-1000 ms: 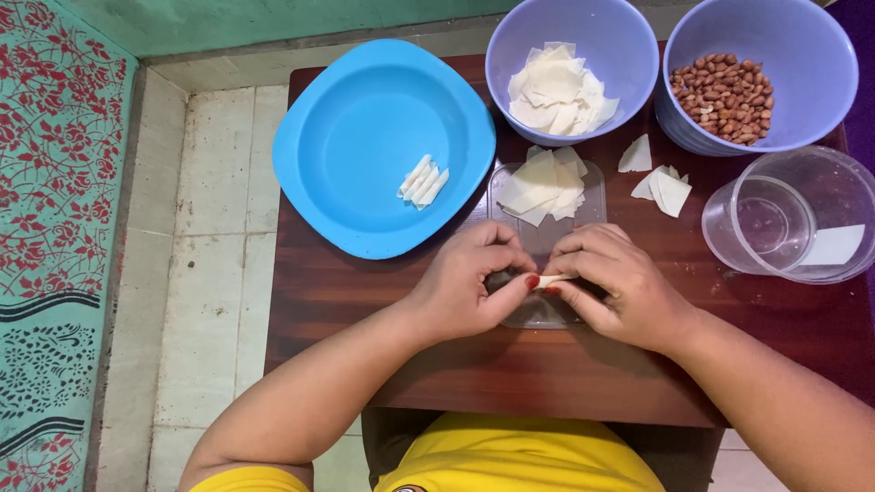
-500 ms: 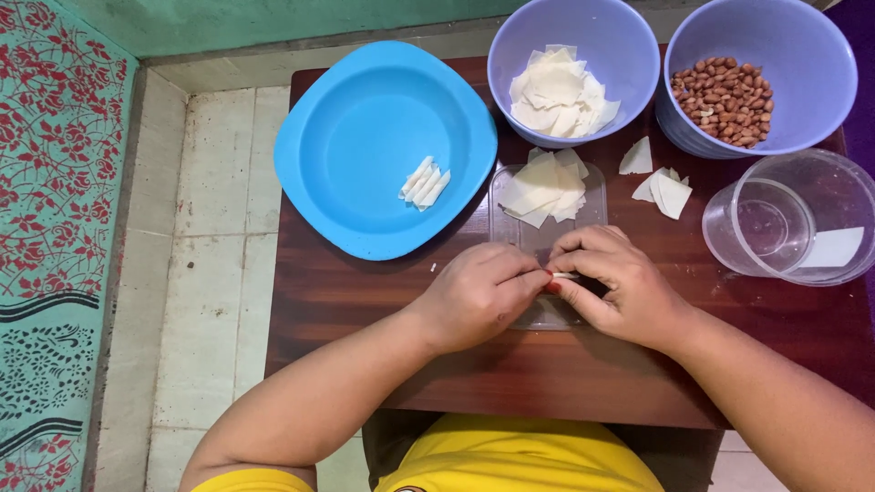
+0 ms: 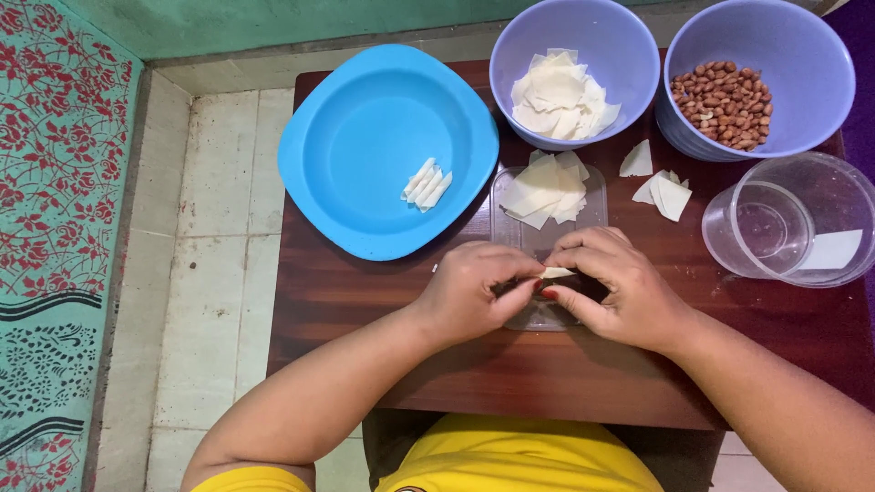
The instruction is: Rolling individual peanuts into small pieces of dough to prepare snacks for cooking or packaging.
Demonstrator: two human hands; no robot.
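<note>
My left hand [image 3: 478, 292] and my right hand [image 3: 612, 284] meet over a clear plastic lid [image 3: 547, 235] on the dark wooden table [image 3: 365, 310]. Both pinch a small pale wrapper piece [image 3: 554, 272] between their fingertips. Cut white wrapper pieces [image 3: 540, 191] lie on the far part of the lid. A blue plate [image 3: 378, 150] to the left holds three rolled white pieces [image 3: 427, 185].
A lilac bowl of white wrapper sheets [image 3: 561, 91] and a lilac bowl of peanuts [image 3: 725, 91] stand at the back. A clear container [image 3: 793, 223] sits at right, loose wrapper scraps [image 3: 663, 193] beside it. Tiled floor [image 3: 210, 200] and a patterned mat [image 3: 55, 228] lie left.
My hands have stayed together over the lid, fingers shifting slightly around the wrapper piece. Nothing else has moved.
</note>
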